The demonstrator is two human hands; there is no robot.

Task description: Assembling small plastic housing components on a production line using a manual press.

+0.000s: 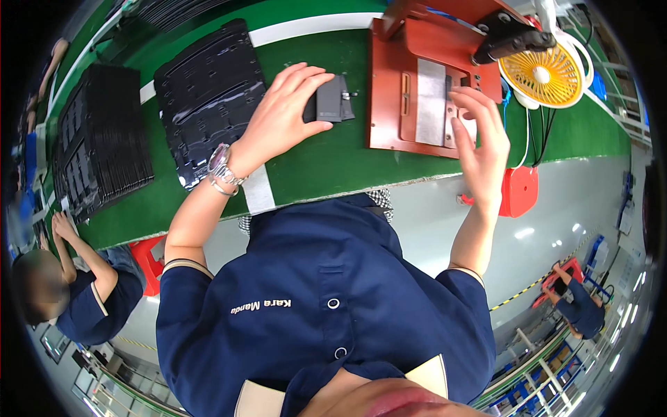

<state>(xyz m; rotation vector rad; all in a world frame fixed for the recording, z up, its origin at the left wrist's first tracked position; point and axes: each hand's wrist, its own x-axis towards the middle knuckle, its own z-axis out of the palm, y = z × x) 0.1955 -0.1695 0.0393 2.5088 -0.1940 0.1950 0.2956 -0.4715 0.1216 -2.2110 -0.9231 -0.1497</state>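
My left hand (278, 111) is closed round the left end of some flat black rectangular batteries (329, 101), fingers at the far edge and thumb at the near one. They overlap on the green table, and a small connector tab sticks out at their right. Over the right part of a red-brown press fixture (389, 128), my right hand (483, 139) hovers with its thumb and curved fingers apart, nothing visible between them. A silver-grey strip (431, 104) lies in the fixture's bed, left of those fingertips.
Black plastic trays (208, 97) lie left of my left hand, beside a taller tray stack (104, 139). A yellow fan (542, 75) and a black clamp arm (511, 42) stand at the right. A red stool (520, 191) is below the table edge. Another person (97, 292) sits at the left.
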